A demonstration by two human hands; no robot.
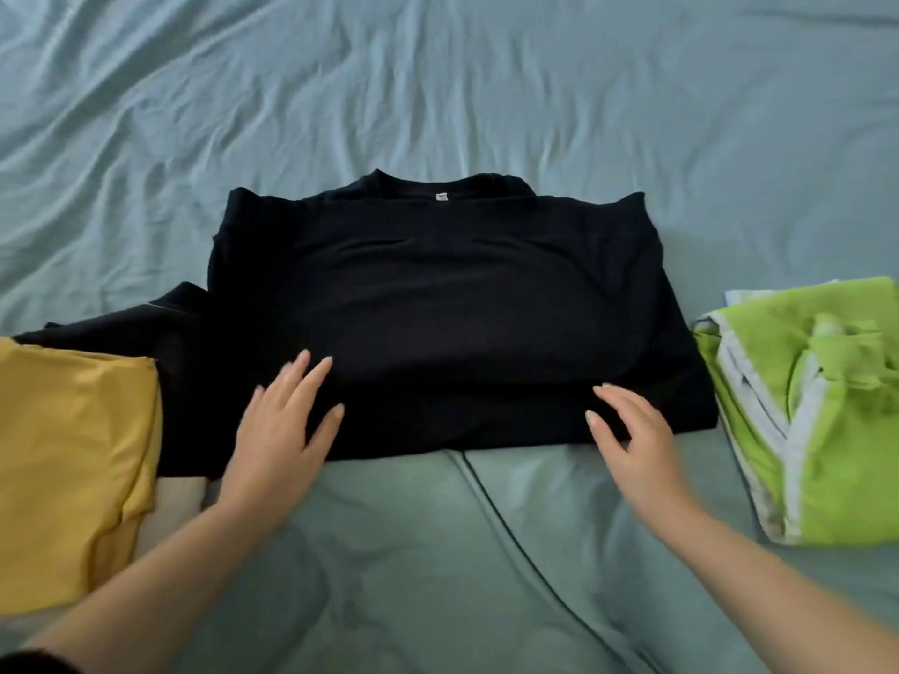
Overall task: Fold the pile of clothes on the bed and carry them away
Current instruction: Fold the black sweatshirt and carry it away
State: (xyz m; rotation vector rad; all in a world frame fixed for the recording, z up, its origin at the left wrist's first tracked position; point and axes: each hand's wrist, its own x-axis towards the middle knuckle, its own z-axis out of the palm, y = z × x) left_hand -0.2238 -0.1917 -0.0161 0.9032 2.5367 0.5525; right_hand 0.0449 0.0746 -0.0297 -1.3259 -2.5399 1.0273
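presently the black shirt point(438, 323) lies folded mid-bed point(438, 90) between yellow point(73, 454) and green point(827, 430) garments, left hand point(287, 425) and right hand point(637, 440) flat on its near edge, fingers apart, gripping nothing, apparently smoothing the fold.

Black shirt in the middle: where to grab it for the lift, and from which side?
Probably the near edge of the black shirt, from the person's side, one hand under each near corner. That edge is a straight, thick fold, the left hand and right hand are open at it, and the yellow clothes and green clothes crowd its sides.
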